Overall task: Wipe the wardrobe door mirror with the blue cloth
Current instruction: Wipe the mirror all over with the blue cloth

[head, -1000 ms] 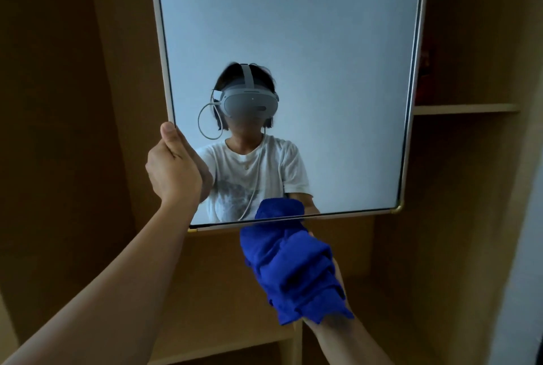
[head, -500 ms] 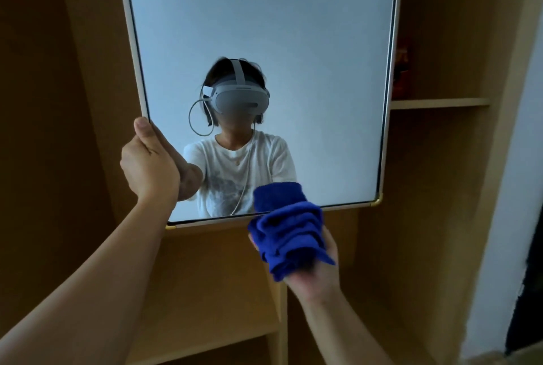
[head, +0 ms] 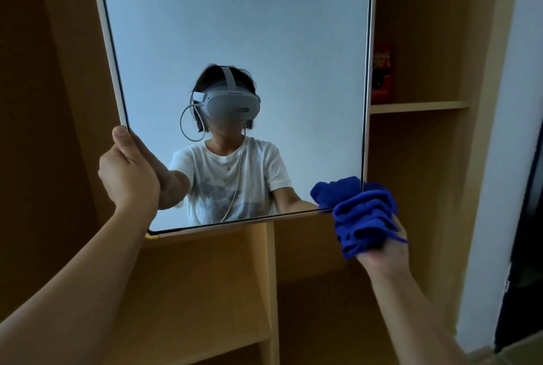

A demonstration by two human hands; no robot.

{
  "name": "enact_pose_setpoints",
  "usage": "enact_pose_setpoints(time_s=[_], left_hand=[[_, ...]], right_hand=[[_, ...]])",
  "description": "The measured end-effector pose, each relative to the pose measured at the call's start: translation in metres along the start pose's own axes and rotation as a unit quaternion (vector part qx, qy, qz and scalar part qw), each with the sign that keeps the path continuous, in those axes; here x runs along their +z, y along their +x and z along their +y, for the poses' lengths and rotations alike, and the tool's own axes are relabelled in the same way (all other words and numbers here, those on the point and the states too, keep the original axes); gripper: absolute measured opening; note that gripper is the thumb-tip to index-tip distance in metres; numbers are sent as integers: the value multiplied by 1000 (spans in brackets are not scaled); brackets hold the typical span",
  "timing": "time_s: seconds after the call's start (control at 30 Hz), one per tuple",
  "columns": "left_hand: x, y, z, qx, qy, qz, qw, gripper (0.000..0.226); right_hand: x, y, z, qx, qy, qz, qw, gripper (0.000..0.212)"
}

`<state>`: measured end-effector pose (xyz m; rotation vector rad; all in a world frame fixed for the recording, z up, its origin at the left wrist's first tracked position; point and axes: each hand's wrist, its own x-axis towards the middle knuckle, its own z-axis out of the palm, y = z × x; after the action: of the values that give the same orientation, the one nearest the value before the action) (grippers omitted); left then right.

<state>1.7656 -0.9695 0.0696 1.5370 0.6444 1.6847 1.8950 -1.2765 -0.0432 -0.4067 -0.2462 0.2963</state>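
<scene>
The tall wardrobe door mirror (head: 235, 26) fills the upper middle of the view, in a thin pale frame. My left hand (head: 126, 176) grips its left edge low down, thumb pointing up along the frame. My right hand (head: 385, 253) holds the bunched blue cloth (head: 364, 223) at the mirror's bottom right corner, and the cloth covers that corner. The glass reflects a person in a white T-shirt wearing a headset, plus the cloth.
Wooden wardrobe shelves sit behind and below the mirror, with a vertical divider (head: 271, 291) under it. A red packet (head: 382, 70) stands on the right-hand shelf (head: 417, 106). A white wall (head: 505, 159) runs down the right side.
My right hand carried the blue cloth from under the mirror's bottom middle up and rightwards to its bottom right corner. My left hand kept its grip on the left edge.
</scene>
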Motion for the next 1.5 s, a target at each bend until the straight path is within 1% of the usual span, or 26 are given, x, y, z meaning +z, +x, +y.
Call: enact_pose_setpoints(time_s=[0.03, 0.07, 0.1, 0.13, 0.17, 0.2, 0.27, 0.33, 0.4, 0.5, 0.57, 0.67, 0.8, 0.87, 0.93, 1.0, 1.1, 1.17, 1.23, 1.4, 1.5], left_hand=[[-1, 0, 1, -1, 7, 1, 1000, 59], [-1, -1, 2, 2, 7, 5, 1000, 58], [-1, -2, 5, 3, 1, 2, 1000, 58], [-1, -2, 4, 1, 3, 4, 1000, 57], [-1, -3, 5, 1, 8, 3, 1000, 57], [-1, -4, 5, 6, 13, 5, 1000, 57], [-3, -4, 5, 10, 14, 4, 1000, 56], [-2, -3, 5, 8, 10, -1, 1000, 56], [-2, -3, 6, 5, 3, -3, 1000, 56], [1, -2, 5, -6, 10, 7, 1000, 56], [2, -2, 5, -18, 13, 11, 1000, 56], [4, -1, 3, -14, 13, 17, 1000, 57], [7, 1, -1, 1, 10, 26, 1000, 58], [7, 0, -1, -5, 11, 28, 1000, 57], [5, -1, 2, -23, 6, 20, 1000, 54], [3, -6, 5, -49, -8, 4, 999, 52], [0, 1, 13, -118, -7, -20, 993, 49], [-1, 14, 23, -157, 10, -38, 987, 47], [3, 43, 47, -167, 12, -48, 985, 46], [27, 136, 162, -135, -52, -66, 987, 50], [39, 177, 219, -141, -75, -69, 985, 53]], right_hand=[[4, -3, -5, -3, 51, 5, 999, 16], [7, 0, -14, -3, 70, 19, 997, 16], [10, 3, -19, -17, 25, 34, 999, 18], [13, 7, -24, -32, -44, 36, 998, 24], [18, 11, -28, -52, -126, 33, 990, 34], [22, 16, -34, -74, -207, 16, 975, 38], [40, 23, -46, -113, -344, -13, 932, 29], [58, 33, -58, -135, -401, -30, 905, 26], [75, 40, -67, -147, -421, -47, 894, 27], [84, 46, -66, -141, -419, -48, 896, 30], [79, 46, -61, -133, -408, -46, 902, 32], [71, 47, -59, -120, -410, -56, 903, 34], [74, 54, -60, -99, -410, -66, 904, 26], [76, 58, -60, -86, -416, -65, 903, 33], [78, 60, -63, -57, -415, -52, 907, 51], [80, 58, -69, -19, -416, -31, 909, 60], [90, 57, -82, 55, -401, 13, 914, 58], [104, 57, -91, 92, -381, 17, 920, 54], [132, 62, -105, 100, -365, 23, 925, 50], [224, 82, -148, 46, -367, 23, 929, 54], [278, 94, -173, 21, -372, 7, 928, 55]])
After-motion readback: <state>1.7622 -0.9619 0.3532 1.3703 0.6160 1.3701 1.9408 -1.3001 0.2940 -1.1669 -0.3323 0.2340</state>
